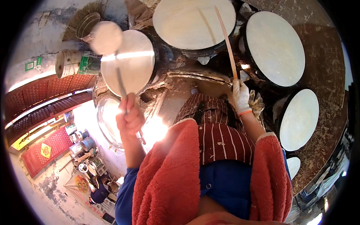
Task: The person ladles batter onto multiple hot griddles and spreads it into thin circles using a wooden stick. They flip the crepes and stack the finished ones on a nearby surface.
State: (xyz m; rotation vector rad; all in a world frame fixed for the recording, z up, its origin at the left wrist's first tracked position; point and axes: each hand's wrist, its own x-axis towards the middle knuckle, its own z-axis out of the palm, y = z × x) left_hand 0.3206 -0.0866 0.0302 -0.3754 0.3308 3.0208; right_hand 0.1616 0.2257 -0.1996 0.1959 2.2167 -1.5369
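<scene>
- Ladle (107, 38): its blurry, white round end is far and to the left, partly in front of the left white plate (140, 77). It is probably stiff and heavier at that end. The long handle (121, 84) looks best to hold.
- Left hand (130, 115): bare, fingers curled around the handle.
- Thin stick (226, 39): probably light and stiff; it might snap.
- Right hand (241, 96): gloved, closed around the stick's near end.

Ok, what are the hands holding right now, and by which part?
The left hand grips the round-headed tool by its handle; the gloved right hand holds the thin wooden stick by its near end.
</scene>
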